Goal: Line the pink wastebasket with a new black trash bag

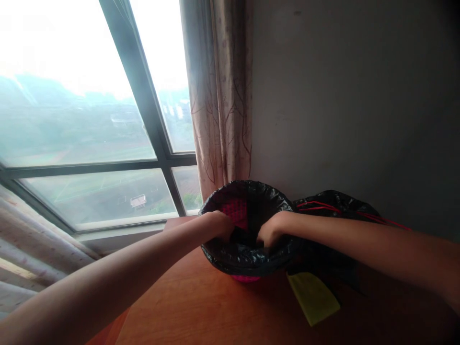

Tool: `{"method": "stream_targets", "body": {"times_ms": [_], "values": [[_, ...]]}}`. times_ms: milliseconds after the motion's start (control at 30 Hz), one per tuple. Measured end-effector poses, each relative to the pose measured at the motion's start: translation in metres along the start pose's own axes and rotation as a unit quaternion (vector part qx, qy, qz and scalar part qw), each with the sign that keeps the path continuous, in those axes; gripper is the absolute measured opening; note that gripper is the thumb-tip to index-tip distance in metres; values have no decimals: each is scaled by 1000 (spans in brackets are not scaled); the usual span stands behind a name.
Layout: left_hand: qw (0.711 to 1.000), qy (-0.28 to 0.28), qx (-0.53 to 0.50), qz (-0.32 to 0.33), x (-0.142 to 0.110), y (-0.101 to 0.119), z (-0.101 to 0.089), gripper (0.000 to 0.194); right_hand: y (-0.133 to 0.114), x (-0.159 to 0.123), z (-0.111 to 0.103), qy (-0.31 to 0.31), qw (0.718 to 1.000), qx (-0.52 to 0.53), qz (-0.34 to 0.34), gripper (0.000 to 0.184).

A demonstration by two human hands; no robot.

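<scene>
A pink bin [246, 278] stands on the table, lined with a black garbage bag [244, 263] that is folded over its rim. Through an opening in the bag, the bin's pink wall shows inside. My left hand [223, 225] reaches over the left side into the bin, and its fingers are hidden in the dark interior. From the right, my right hand [271, 231] dips inside too, its fingers curled downward near the bag. What those fingers hold, if anything, is too dark to make out.
More black plastic with red drawstrings [319, 205] lies right of the bin, under my right forearm. A yellow-green cloth-like piece [314, 297] lies on the wooden table [187, 306]. Behind are a window [89, 191], a curtain [223, 96] and a grey wall [341, 96].
</scene>
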State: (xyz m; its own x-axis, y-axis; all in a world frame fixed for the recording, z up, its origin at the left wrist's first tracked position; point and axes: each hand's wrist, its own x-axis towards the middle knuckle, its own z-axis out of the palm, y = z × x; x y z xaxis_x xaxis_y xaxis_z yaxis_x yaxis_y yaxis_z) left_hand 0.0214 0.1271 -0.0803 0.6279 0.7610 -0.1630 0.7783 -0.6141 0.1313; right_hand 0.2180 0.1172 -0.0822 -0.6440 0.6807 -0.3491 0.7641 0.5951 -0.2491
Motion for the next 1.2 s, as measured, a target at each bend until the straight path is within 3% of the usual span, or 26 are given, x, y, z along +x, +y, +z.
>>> {"method": "stream_targets", "body": {"times_ms": [67,167,300,400,500,567,600,667,700,767,800,833,867,900,967,1033,1100,1200], "values": [[998,-55,-7,14,-3,6,-8,32,2,-1,-1,-74,996,38,19,14],[994,-101,-29,38,-12,16,-29,20,0,-11,-24,-88,993,70,17,16],[989,-105,-70,80,-20,26,-62,9,-21,-37,-55,-20,984,157,-78,15],[985,-82,-102,111,-22,28,-83,16,-41,-50,-55,-88,968,215,-100,32],[977,-18,-166,133,-34,24,-98,29,-51,-58,-57,-137,962,218,-87,38],[951,99,-263,128,-52,19,-100,35,-46,-70,-66,-60,962,241,-112,37],[922,176,-324,115,-64,16,-97,37,-40,-79,-71,10,955,265,-131,36],[823,343,-448,63,-90,10,-76,36,-23,-106,-73,189,914,328,-148,34],[743,448,-497,21,-102,7,-58,33,-13,-120,-66,284,879,361,-132,34],[557,636,-523,-105,-122,4,-9,23,6,-145,-33,478,764,430,-55,31],[490,677,-520,-175,-129,5,21,18,13,-153,-7,574,683,451,-8,27],[486,642,-547,-228,-134,9,51,18,18,-157,24,653,599,462,44,22],[514,574,-584,-257,-136,14,80,24,18,-155,57,683,545,477,92,18],[542,519,-602,-272,-137,21,108,33,15,-150,91,656,542,509,131,18],[582,443,-631,-260,-133,39,150,54,0,-130,152,553,586,571,154,28],[587,411,-650,-254,-125,56,176,67,-21,-105,195,499,612,595,151,42],[597,372,-669,-240,-113,68,186,72,-38,-83,217,482,625,602,121,55],[624,345,-671,-202,-92,73,185,74,-42,-62,222,470,650,593,80,65]]}}
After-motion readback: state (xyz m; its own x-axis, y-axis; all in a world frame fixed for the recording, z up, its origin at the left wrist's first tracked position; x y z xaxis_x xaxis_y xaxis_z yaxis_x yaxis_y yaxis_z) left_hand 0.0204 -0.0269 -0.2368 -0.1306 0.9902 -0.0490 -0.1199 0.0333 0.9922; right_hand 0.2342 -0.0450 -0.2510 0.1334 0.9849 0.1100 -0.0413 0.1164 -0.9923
